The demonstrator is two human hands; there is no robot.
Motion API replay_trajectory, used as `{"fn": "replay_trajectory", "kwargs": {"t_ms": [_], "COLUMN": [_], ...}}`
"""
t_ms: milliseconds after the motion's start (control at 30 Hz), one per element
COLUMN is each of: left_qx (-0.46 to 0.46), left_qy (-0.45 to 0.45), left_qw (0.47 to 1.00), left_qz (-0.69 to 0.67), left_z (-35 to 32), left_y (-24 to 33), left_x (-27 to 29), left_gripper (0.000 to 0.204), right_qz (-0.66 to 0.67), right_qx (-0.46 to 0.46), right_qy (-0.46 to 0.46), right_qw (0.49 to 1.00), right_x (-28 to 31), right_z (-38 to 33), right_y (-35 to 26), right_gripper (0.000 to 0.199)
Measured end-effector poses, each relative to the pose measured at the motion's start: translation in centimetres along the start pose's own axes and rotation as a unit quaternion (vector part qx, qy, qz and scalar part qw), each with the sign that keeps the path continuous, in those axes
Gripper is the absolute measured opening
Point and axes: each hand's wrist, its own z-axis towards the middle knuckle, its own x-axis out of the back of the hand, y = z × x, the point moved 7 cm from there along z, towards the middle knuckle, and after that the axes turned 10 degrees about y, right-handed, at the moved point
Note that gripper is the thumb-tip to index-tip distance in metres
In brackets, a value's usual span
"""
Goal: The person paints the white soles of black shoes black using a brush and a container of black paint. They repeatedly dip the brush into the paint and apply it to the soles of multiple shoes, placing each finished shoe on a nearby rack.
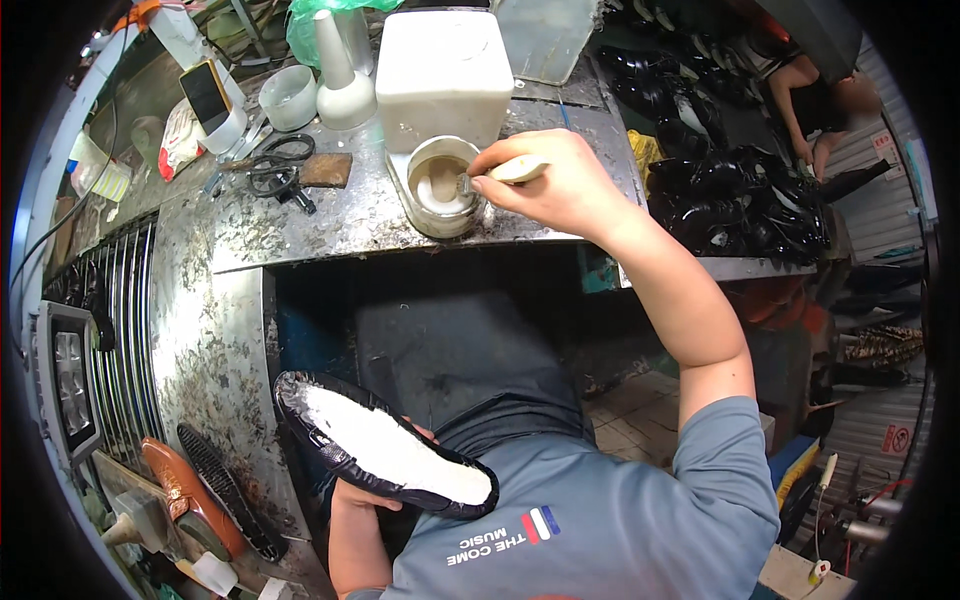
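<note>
Head view: the right hand (560,185) is closed around a pale brush handle (520,168), its tip dipped into the open glue pot (442,187) on the metal bench (330,215), well ahead of the body. The left hand (365,490) grips from beneath a black shoe (385,445), held sole-up near the lap with its white underside showing. The shoe's long axis runs from upper left to lower right, and it lies well below and left of the pot, so the right hand is far from it while the left is touching it; scissors (275,170) lie left of the pot.
</note>
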Motion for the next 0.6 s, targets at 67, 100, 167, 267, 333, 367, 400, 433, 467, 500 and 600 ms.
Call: {"fn": "replay_trajectory", "kwargs": {"t_ms": [67, 100, 167, 267, 333, 367, 400, 433, 467, 500, 600], "left_qx": [0.002, 0.002, 0.003, -0.068, -0.135, -0.136, -0.137, -0.16, -0.187, -0.212, -0.177], "left_qy": [0.02, 0.03, 0.05, 0.041, 0.018, 0.032, 0.046, 0.058, 0.073, 0.088, 0.215], "left_qw": [1.0, 1.0, 0.998, 0.994, 0.984, 0.984, 0.983, 0.979, 0.973, 0.967, 0.952], "left_qz": [0.007, 0.011, 0.031, 0.07, 0.116, 0.114, 0.111, 0.11, 0.11, 0.111, 0.128], "left_z": [-0.1, -0.2, -0.6, -0.6, -0.2, -0.2, -0.3, -0.1, -0.1, 0.1, 1.1], "left_y": [0.3, 0.6, 1.5, 2.5, 3.5, 3.8, 4.2, 4.5, 4.8, 5.3, 7.7], "left_x": [-0.4, -0.6, -1.1, -1.6, -2.0, -1.9, -2.0, -1.9, -1.8, -2.0, -3.5], "left_gripper": [0.113, 0.113, 0.114, 0.115, 0.116, 0.115, 0.114, 0.105, 0.097, 0.089, 0.044], "right_qz": [-0.047, -0.071, -0.025, 0.0, -0.032, -0.048, -0.064, -0.08, -0.069, -0.047, -0.019], "right_qx": [0.023, 0.034, 0.031, 0.037, 0.036, 0.043, 0.05, 0.056, 0.057, 0.07, 0.112], "right_qy": [0.0, -0.001, 0.039, 0.064, 0.049, 0.048, 0.046, 0.044, 0.069, 0.097, 0.172], "right_qw": [0.999, 0.997, 0.998, 0.997, 0.998, 0.997, 0.996, 0.994, 0.994, 0.992, 0.978], "right_x": [-1.0, -1.3, -0.2, 0.2, -0.5, -0.9, -1.3, -1.5, -0.8, 0.0, 2.7], "right_z": [0.2, 0.3, 0.6, 0.7, 0.5, 0.3, 0.0, -0.2, 0.0, 0.2, -0.2], "right_y": [0.6, 0.5, -0.4, -1.1, -0.5, 0.2, 0.9, 1.3, 0.3, -0.7, -2.6], "right_gripper": [0.014, 0.014, 0.014, 0.015, 0.015, 0.015, 0.015, 0.015, 0.013, 0.012, 0.011]}}
